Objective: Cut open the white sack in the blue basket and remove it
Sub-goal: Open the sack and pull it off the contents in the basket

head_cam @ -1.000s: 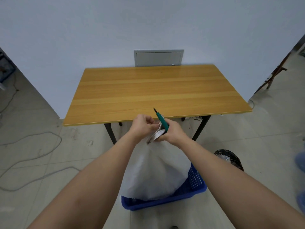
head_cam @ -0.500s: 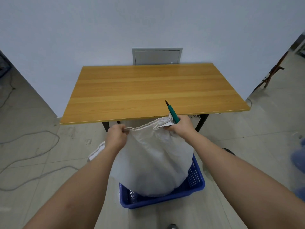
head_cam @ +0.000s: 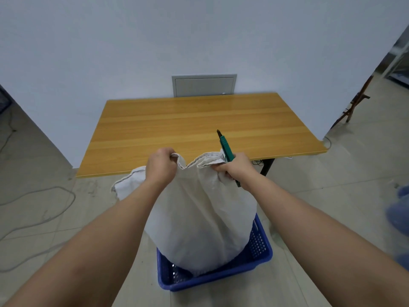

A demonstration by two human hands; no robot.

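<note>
Had the white sack (head_cam: pixel 203 218) by its mouth, up at table-edge height. Gripped the hem with the left hand (head_cam: pixel 162 168), fingers curled tight on a fold of cloth. Matched it with the right hand (head_cam: pixel 234 168), fingers clamped on the opposite stretch of hem and, in the same fist, on the green cutter (head_cam: pixel 226 148), tip angled up and away over the wooden table (head_cam: pixel 199 120). Could not tell whether any blade was out.

Found the sack standing upright and full-bellied, bottom sunk in the blue basket (head_cam: pixel 212 282) on the floor just in front of the table. Saw the hem sagging in a dip between the two fists, and a loose flap hanging out past the left forearm. Looked open at the top already; judged the lift-out to be the step in hand, not yet done, with the base down inside the basket walls.

To do it well: pull straight up, both fists level, so as not to spill or drag the load sideways. Gather that slack flap into the left grip first, or risk the sack tipping that way. Expect the bulging sides to snag on the basket and carry it along; ease the sack up slowly, or pin the rim with a foot. Mind the cutter above all: point it away from the cloth and the other wrist, or better, park it on the table before hauling.
</note>
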